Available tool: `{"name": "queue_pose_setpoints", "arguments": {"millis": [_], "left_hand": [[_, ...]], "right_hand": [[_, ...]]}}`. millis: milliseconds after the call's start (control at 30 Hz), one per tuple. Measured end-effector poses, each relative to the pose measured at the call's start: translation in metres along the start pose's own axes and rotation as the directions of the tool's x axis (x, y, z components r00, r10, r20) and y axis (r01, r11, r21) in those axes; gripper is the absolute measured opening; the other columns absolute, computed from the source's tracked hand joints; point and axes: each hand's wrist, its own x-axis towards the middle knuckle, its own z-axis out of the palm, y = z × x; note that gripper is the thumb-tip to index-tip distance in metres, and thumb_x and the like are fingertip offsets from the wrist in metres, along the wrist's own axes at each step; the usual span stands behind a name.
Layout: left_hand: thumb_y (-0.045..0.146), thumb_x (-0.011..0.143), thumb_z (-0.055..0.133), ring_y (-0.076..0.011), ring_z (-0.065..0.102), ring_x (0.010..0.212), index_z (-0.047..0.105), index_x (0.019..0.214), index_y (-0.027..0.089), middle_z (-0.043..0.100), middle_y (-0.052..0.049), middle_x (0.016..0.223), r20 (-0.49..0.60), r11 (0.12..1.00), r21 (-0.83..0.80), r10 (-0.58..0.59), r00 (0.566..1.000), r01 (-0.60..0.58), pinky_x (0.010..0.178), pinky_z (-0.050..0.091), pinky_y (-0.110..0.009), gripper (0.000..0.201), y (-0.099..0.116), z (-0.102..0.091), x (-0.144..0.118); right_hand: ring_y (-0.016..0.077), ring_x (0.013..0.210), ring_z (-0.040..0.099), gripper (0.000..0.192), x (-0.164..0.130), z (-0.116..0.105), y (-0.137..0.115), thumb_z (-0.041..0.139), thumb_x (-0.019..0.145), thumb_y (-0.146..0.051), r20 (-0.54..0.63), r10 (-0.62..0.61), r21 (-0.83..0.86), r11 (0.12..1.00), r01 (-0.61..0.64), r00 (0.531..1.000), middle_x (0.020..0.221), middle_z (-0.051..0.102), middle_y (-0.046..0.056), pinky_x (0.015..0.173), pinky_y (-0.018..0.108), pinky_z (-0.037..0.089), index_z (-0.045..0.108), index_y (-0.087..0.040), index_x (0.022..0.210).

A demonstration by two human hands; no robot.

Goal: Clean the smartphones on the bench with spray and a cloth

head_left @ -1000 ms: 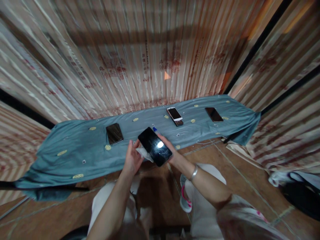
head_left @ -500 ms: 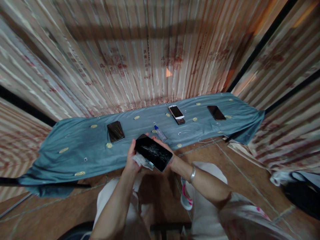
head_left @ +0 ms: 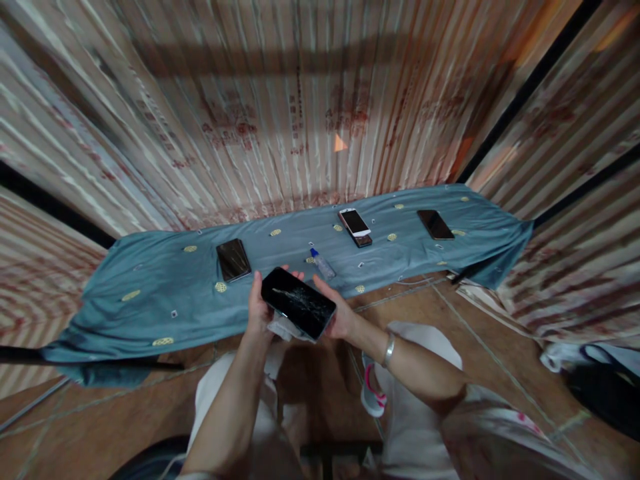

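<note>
A black smartphone (head_left: 299, 303) with white crack-like marks or smears on its screen is held tilted in front of the cloth-covered table. My left hand (head_left: 259, 310) grips its left end, thumb along the edge. A crumpled whitish tissue or cloth (head_left: 286, 328) lies beneath the phone, by my left fingers. At the phone's right end is my right hand (head_left: 340, 313), closed round it, with a silver bracelet on the wrist. Most fingers of both hands are hidden behind the phone. Just beyond them a clear bottle with a blue cap (head_left: 324, 264) lies on the table.
The narrow table (head_left: 280, 250) wears a blue-green cloth. On it lie dark phones (head_left: 233, 260) at left, a white phone (head_left: 355, 223) over a dark one in the middle, and another dark phone (head_left: 435, 225) at right. A striped curtain (head_left: 250, 120) hangs behind.
Both hands and the phone have shifted slightly left. The right hand now shows more around the phone's right end, its thumb along the upper edge. The view has moved a little.
</note>
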Motion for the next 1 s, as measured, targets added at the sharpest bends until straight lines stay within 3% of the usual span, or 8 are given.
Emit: {"name": "queue_pose_setpoints", "arguments": {"millis": [100,167,400,600,767,1000], "left_hand": [[0.06,0.079,0.046,-0.0292,0.064,0.1,0.065,0.096,0.01,0.071,-0.015,0.087,-0.046,0.996,0.012,0.093,0.995,-0.093,0.091,0.048,-0.046,0.057,0.007,-0.002,0.002],[0.061,0.078,0.048,-0.0289,0.065,0.099,0.065,0.095,0.01,0.071,-0.014,0.086,-0.066,0.988,0.017,0.156,0.985,-0.156,0.091,0.049,-0.044,0.056,0.011,-0.004,0.003],[0.061,0.073,0.056,-0.027,0.066,0.094,0.066,0.097,0.013,0.072,-0.012,0.087,-0.041,0.953,0.067,0.298,0.954,-0.295,0.088,0.05,-0.043,0.055,0.021,-0.015,0.003],[0.057,0.068,0.063,-0.0278,0.066,0.094,0.066,0.099,0.015,0.072,-0.009,0.083,0.007,0.907,0.15,0.398,0.917,-0.394,0.089,0.049,-0.045,0.052,0.025,-0.015,-0.001],[0.061,0.062,0.067,-0.0272,0.067,0.091,0.064,0.1,0.018,0.071,-0.007,0.079,0.074,0.889,0.215,0.397,0.915,-0.403,0.086,0.051,-0.044,0.058,0.018,-0.012,-0.005],[0.065,0.063,0.062,-0.0257,0.068,0.088,0.063,0.102,0.016,0.071,-0.008,0.08,0.082,0.923,0.21,0.313,0.946,-0.323,0.082,0.053,-0.04,0.063,0.007,-0.012,-0.005]], "right_hand": [[0.0185,0.079,0.065,0.067,-0.006,0.0,-0.003,0.023,0.089,-0.066,0.088,0.158,0.232,0.957,-0.175,0.983,0.089,0.069,0.008,0.079,0.034,0.05,0.058,-0.012,0.108],[0.0177,0.075,0.066,0.067,-0.01,0.002,-0.006,0.019,0.09,-0.064,0.113,0.196,0.291,0.931,-0.221,0.974,0.086,0.07,0.008,0.077,0.033,0.05,0.057,-0.011,0.109],[0.0178,0.07,0.066,0.078,-0.017,-0.001,-0.01,0.009,0.091,-0.062,0.158,0.238,0.243,0.931,-0.271,0.958,0.08,0.069,0.013,0.071,0.028,0.051,0.06,-0.004,0.103],[0.0154,0.065,0.065,0.066,-0.013,-0.01,-0.004,0.012,0.097,-0.049,0.062,0.279,0.19,0.939,-0.286,0.958,0.072,0.068,0.01,0.067,0.024,0.049,0.062,-0.005,0.093],[0.0124,0.059,0.062,0.054,-0.005,-0.016,0.007,0.02,0.099,-0.036,-0.034,0.32,0.147,0.939,-0.312,0.947,0.064,0.066,0.005,0.065,0.022,0.047,0.064,-0.01,0.083],[0.0132,0.057,0.059,0.037,0.003,-0.032,0.017,0.035,0.094,-0.03,-0.118,0.245,0.081,0.968,-0.237,0.962,0.062,0.063,0.001,0.075,0.029,0.046,0.063,-0.015,0.075]]}}
